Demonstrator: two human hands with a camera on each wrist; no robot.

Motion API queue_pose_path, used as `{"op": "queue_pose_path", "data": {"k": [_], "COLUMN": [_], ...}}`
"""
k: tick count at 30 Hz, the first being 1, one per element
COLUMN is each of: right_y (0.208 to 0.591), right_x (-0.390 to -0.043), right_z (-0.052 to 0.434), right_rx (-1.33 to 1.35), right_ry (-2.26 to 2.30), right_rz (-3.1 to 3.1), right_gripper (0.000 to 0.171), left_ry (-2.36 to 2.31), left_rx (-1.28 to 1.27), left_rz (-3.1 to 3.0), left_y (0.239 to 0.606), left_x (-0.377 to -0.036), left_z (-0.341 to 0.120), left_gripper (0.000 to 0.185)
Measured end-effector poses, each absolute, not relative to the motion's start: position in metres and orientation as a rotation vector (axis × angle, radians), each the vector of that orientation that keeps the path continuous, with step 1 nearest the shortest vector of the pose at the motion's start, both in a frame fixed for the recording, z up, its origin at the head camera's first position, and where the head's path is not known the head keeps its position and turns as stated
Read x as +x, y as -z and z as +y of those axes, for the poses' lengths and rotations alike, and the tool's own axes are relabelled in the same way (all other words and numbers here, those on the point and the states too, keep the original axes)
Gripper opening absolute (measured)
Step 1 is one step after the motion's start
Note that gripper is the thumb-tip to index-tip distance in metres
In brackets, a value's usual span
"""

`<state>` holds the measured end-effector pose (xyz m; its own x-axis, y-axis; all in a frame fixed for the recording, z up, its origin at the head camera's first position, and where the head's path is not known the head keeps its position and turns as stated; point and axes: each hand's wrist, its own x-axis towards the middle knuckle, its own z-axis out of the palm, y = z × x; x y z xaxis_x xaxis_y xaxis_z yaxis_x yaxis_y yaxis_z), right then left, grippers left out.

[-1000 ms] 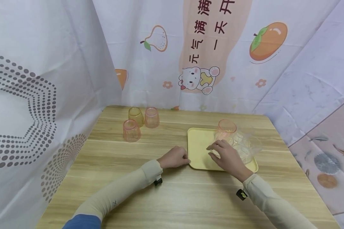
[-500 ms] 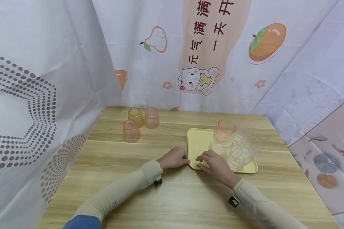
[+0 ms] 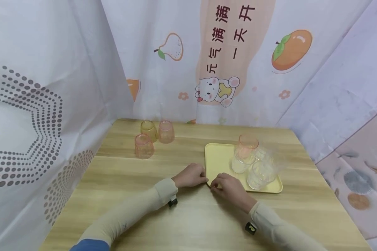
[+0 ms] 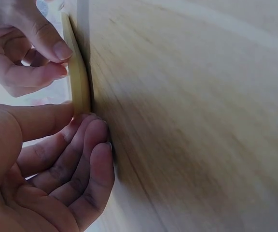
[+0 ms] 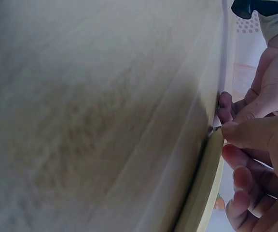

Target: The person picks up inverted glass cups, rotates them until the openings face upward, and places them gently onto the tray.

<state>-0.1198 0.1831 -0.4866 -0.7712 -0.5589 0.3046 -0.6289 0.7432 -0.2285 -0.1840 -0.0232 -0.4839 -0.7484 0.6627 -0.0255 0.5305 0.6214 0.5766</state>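
The desk (image 3: 188, 216) is pale wood, walled on 3 sides by printed cloth backdrops (image 3: 50, 87). On its right half lies a yellow tray (image 3: 218, 160), a flat, stiff sheet with a low rim, its near left corner closest to the person. It looks light by itself, but it carries about 4 tumblers (image 3: 257, 167), 1 pink and the others clear, crowded on its right side; they seem thin, smooth and likely to slide or tip if the tray tilts, so it probably wants lifting level, by the rim at 2 well separated points. 3 more tinted cups (image 3: 152, 137) stand grouped at the far left of the desk, well apart from the tray.

Both hands meet at the tray's near left corner. The left hand (image 3: 191, 175) has curled fingers (image 4: 88, 159) against the rim, thumb above. The right hand (image 3: 227, 186) pinches the edge just beside it.
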Motion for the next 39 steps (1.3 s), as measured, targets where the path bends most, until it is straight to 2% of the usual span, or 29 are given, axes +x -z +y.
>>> {"op": "queue_pose_path", "data": {"k": [6, 14, 24, 30, 36, 39], "right_y": [0.49, 0.489, 0.49, 0.489, 0.489, 0.489], "right_x": [-0.115, -0.122, -0.12, -0.12, -0.12, -0.12], "right_z": [0.181, 0.18, 0.179, 0.178, 0.178, 0.177], "right_rx": [0.907, 0.901, 0.88, 0.864, 0.868, 0.859], "right_ry": [-0.449, -0.439, -0.427, -0.436, -0.448, -0.452], "right_rz": [-2.731, -2.698, -2.714, -2.72, -2.714, -2.716], "right_gripper": [0.012, 0.014, 0.015, 0.016, 0.016, 0.016], "left_ry": [-0.81, -0.845, -0.814, -0.865, -0.983, -0.93], "left_rx": [0.979, 0.988, 0.953, 0.989, 0.972, 0.903], "left_rz": [2.607, 2.617, 2.799, 2.858, 2.875, 2.944], "left_y": [0.486, 0.469, 0.429, 0.409, 0.395, 0.388], "left_x": [-0.181, -0.197, -0.218, -0.225, -0.233, -0.234], "left_z": [-0.024, -0.041, -0.088, -0.119, -0.151, -0.166], "left_gripper": [0.027, 0.027, 0.019, 0.022, 0.034, 0.023]}}
